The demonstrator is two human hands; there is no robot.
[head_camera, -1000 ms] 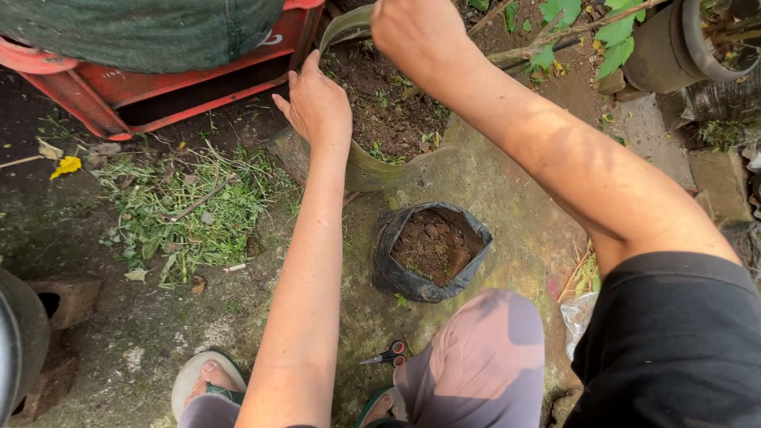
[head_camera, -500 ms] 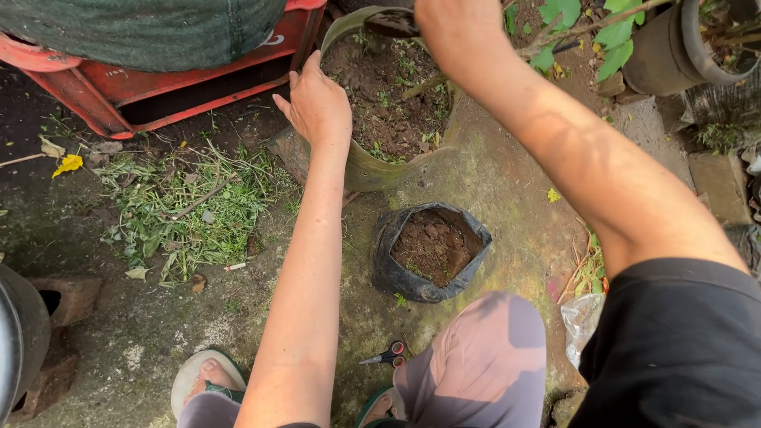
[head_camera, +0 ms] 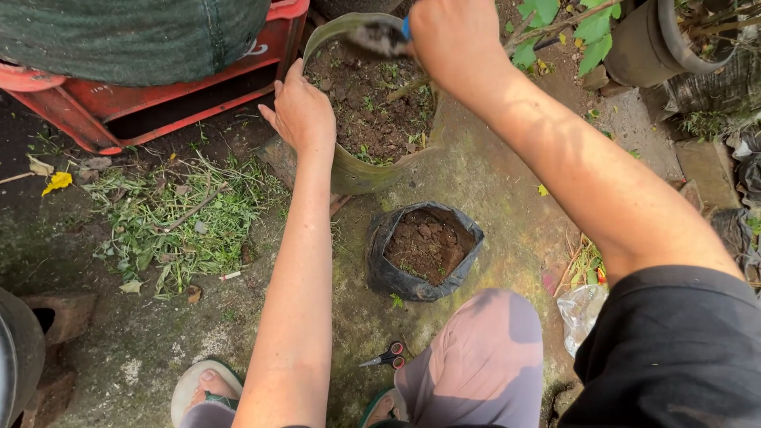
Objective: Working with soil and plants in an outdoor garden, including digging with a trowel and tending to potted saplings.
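Bracing the far soil-filled grow bag by its left rim with open left hand; right hand fisted around a blurred trowel over the soil. Probably heavy, floppy-walled; best gripped at the rim. Smaller black bag sits nearer.

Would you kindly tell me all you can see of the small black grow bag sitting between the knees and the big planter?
The small black grow bag is soft, crinkled plastic, with its rim folded outward. It stands upright and open on the mossy concrete ground, filled nearly to the rim with lumpy brown soil and a few green specks. It sits just in front of the larger olive planter bag, near the person's knee. Neither hand touches it.
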